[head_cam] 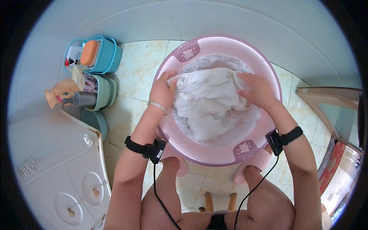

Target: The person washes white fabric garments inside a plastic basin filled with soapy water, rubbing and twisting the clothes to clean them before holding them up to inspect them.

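A wet white cloth or garment (207, 95) lies bunched in a pink plastic washbasin (230, 44), partly in soapy water (241, 123) with foam around it. My left hand (164, 90) grips the cloth's left edge between thumb and fingers, near the basin's left wall. On the other side, my right hand (256, 89) has its thumb and fingers on the cloth's right edge, pinching it. The lower part of the cloth hangs into the water. What lies beneath the cloth is hidden.
At left stand a blue basket (110, 56) of toiletries, a green bin (99, 92) with bottles and packets, and a white cabinet (83, 161). A framed door (330, 109) is at right. Black cables (156, 192) run from both wrist straps. Pink slippers (179, 165) flank the basin.
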`<state>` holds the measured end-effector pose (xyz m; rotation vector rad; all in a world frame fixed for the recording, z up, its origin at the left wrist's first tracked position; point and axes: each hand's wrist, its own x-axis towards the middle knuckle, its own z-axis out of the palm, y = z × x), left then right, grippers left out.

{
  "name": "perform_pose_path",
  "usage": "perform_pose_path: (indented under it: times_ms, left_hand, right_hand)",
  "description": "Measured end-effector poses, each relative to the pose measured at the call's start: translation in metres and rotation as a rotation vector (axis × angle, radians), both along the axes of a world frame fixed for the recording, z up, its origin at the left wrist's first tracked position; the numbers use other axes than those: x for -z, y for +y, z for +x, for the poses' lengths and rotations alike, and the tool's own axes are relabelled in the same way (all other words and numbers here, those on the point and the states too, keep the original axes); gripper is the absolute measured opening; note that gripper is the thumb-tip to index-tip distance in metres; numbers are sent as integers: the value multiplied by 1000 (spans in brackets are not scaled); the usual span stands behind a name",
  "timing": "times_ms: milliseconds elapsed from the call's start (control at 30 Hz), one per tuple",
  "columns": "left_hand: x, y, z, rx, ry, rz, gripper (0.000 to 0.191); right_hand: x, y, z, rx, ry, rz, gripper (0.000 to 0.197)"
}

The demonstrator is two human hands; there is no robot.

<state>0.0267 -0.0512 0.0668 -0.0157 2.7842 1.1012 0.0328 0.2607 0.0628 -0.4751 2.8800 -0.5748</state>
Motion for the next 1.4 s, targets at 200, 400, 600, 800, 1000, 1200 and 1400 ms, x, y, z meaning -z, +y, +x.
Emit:
perform_pose_path:
  times_ms: [200,400,600,800,1000,1200,1400]
  left_hand:
    - [-14,54,1,233,156,-427,45]
    - [18,94,-7,351,165,-733,73]
    - [21,73,-32,412,-399,-463,51]
    - [11,74,1,182,122,548,47]
    - [5,129,17,209,226,500,57]
    - [35,118,-20,-302,-59,302,48]
    - [6,115,18,-114,-111,1027,33]
  right_hand:
    - [38,-27,10,33,-152,139,70]
    - [59,-44,4,123,-253,180,71]
    - [19,-16,-16,525,-791,-971,55]
    - [-3,-36,-6,946,-980,-1737,45]
    - [0,-80,-4,959,-1029,-1856,50]
    - [27,-101,6,931,-1002,-1364,42]
    - [9,-63,2,989,-1052,-1819,38]
